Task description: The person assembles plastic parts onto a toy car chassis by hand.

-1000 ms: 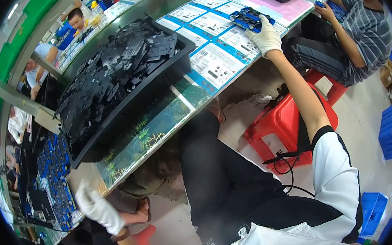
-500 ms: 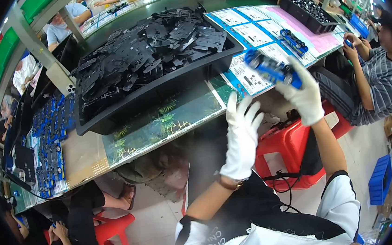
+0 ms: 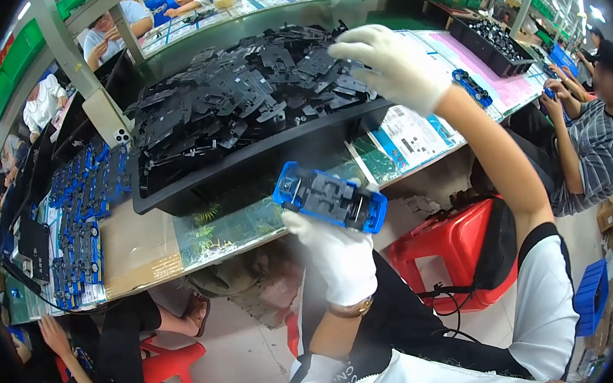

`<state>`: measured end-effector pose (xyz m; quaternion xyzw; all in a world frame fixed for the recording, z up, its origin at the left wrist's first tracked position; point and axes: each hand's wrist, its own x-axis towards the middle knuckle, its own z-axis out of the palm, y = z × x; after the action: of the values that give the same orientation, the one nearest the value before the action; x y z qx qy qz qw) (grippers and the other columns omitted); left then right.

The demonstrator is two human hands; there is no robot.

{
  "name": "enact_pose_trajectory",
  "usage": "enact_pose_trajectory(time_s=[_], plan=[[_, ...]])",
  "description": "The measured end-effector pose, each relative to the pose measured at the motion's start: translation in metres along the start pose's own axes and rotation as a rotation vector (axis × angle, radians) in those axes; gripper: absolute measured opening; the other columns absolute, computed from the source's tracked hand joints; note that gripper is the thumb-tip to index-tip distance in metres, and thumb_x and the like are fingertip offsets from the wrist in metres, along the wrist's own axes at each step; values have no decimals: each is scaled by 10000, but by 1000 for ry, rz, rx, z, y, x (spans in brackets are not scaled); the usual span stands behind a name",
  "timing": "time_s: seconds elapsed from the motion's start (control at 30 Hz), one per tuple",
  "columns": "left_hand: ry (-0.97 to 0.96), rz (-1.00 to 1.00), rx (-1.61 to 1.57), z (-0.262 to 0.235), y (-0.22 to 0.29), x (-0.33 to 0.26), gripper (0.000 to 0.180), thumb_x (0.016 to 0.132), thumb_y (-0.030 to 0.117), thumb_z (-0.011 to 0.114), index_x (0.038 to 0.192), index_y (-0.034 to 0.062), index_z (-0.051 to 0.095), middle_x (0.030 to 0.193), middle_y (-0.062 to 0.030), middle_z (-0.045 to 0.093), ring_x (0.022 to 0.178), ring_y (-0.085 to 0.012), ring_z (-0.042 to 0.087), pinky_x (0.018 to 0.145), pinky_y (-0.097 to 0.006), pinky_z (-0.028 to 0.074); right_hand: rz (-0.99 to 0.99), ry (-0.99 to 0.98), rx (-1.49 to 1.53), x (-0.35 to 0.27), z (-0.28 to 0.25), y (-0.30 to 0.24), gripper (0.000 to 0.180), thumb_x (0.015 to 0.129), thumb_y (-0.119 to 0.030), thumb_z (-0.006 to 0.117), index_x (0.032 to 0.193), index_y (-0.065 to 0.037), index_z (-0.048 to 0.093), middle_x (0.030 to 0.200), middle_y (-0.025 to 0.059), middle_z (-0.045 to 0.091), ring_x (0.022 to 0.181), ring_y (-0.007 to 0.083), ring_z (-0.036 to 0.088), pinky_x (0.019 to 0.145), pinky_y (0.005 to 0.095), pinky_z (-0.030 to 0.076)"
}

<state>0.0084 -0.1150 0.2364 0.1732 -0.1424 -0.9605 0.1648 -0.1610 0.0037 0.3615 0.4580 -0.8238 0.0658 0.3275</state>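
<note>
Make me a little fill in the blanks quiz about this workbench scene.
The left hand holds a toy car with a black underside and a ____ body. The right hand is gloved in ____. The flat parts heaped in the large tray are ____. The nearest stool is ____.

Missing words: blue; white; black; red.

Pale tiled floor (image 3: 237, 362); red plastic stools (image 3: 438, 242) stand by green-topped workbench (image 3: 205, 34); metal post (image 3: 67, 52) rises left; lights (image 3: 596, 14) glow upper right.
</note>
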Motion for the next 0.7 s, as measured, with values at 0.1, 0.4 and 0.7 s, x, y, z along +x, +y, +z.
enact_pose_trajectory(time_s=[0.1, 0.4, 0.7], plan=[[-38, -26, 27, -15, 7, 1, 751, 919, 736, 334, 1216, 68, 505, 1108, -137, 576, 952, -349, 611, 815, -566, 536, -15, -175, -31, 28, 26, 32, 507, 766, -76, 710, 1257, -145, 607, 1259, 103, 578, 1194, 309, 535, 1016, 396, 459], [-73, -38, 52, -20, 25, 11, 731, 965, 690, 266, 1208, 44, 506, 1051, -158, 632, 924, -277, 634, 810, -391, 546, 264, -756, -102, 74, 19, 2, 647, 705, -58, 647, 1327, -222, 572, 1252, 141, 547, 1172, 331, 542, 1004, 410, 468], [-106, -139, -89, -29, 36, 17, 740, 952, 705, 287, 1213, 49, 510, 1062, -177, 627, 947, -301, 628, 821, -411, 544, -52, -473, -68, 43, 21, 28, 405, 772, -40, 607, 1138, -202, 670, 999, 90, 616, 972, 302, 611, 848, 407, 509]])
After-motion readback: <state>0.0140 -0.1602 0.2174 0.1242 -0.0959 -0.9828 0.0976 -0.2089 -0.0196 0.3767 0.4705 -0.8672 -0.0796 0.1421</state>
